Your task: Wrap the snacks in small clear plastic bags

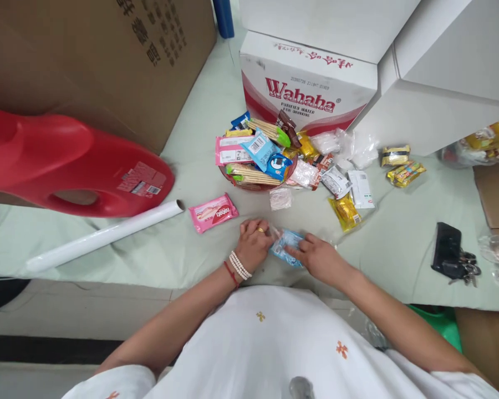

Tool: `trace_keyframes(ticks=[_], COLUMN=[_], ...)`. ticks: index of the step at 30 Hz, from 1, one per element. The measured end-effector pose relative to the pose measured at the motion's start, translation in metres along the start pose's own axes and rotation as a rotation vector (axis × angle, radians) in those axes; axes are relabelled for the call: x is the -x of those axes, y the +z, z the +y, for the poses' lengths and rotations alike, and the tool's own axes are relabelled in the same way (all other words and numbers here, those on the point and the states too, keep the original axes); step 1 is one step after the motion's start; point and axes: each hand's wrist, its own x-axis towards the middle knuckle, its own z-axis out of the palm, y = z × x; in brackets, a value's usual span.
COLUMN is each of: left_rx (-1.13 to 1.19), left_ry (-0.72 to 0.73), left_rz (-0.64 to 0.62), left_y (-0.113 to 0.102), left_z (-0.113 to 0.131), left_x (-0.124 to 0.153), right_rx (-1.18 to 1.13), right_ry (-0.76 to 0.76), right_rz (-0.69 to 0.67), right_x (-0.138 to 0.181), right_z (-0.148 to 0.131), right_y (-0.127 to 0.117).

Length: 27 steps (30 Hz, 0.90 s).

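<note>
A small light-blue snack packet (289,244) lies at the table's front edge between my two hands. My left hand (251,246), wearing a ring, white beads and a red cord, is closed at the packet's left end, where a bit of clear plastic (275,233) shows. My right hand (322,259) grips the packet's right side, with a finger across its face. To the left of my hands lies a pink wafer packet (214,213). Just beyond them, a round basket (255,187) is heaped with wrapped snacks and stick-shaped biscuit packs (255,173).
Loose snack packets (346,211) lie right of the basket. A Wahaha carton (307,91) stands behind. At left are a red jug (108,166), a white tube (108,233) and a large cardboard box (87,66). Keys (466,269) with a black case lie at right.
</note>
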Motion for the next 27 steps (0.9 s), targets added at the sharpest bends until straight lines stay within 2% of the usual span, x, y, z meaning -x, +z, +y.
trace_keyframes(ticks=[2, 4, 6, 8, 10, 13, 14, 16, 18, 20, 22, 24, 26, 27], left_rx=[0.178, 0.397, 0.538, 0.491, 0.307, 0.112, 0.135, 0.336, 0.646, 0.902, 0.995, 0.916, 0.718, 0.6], left_ry=[0.035, -0.005, -0.184, -0.379, -0.435, -0.395, -0.402, -0.466, -0.548, -0.585, -0.544, -0.426, -0.255, -0.174], left_rz=[0.064, 0.167, 0.292, 0.343, 0.219, -0.084, -0.162, -0.255, -0.295, -0.322, -0.345, -0.323, -0.261, -0.232], left_y=[-0.003, -0.008, -0.016, -0.024, -0.033, -0.046, -0.05, -0.057, -0.058, -0.051, -0.035, -0.017, -0.001, 0.005], left_z=[-0.01, -0.021, -0.027, -0.024, -0.013, 0.007, 0.012, 0.022, 0.032, 0.044, 0.057, 0.066, 0.071, 0.072], left_x=[0.003, 0.005, 0.004, 0.001, -0.004, -0.007, -0.007, -0.006, -0.008, -0.011, -0.016, -0.019, -0.02, -0.019], right_rx=[0.018, 0.026, 0.033, 0.039, 0.042, 0.031, 0.023, -0.003, -0.047, -0.108, -0.183, -0.303, -0.471, -0.539], right_ry=[0.024, 0.058, 0.08, 0.088, 0.096, 0.12, 0.126, 0.127, 0.115, 0.094, 0.083, 0.057, 0.029, 0.066], right_rz=[-0.018, -0.03, -0.047, -0.062, -0.064, -0.046, -0.037, -0.014, 0.013, 0.04, 0.08, 0.146, 0.237, 0.308], right_x=[0.007, 0.008, 0.007, 0.005, 0.005, 0.007, 0.008, 0.01, 0.01, 0.011, 0.013, 0.02, 0.029, 0.033], right_z=[-0.008, -0.014, -0.017, -0.021, -0.023, -0.025, -0.026, -0.026, -0.026, -0.024, -0.02, -0.013, -0.005, -0.002], right_y=[0.009, 0.011, 0.009, 0.005, 0.003, 0.005, 0.007, 0.012, 0.018, 0.022, 0.024, 0.025, 0.028, 0.03])
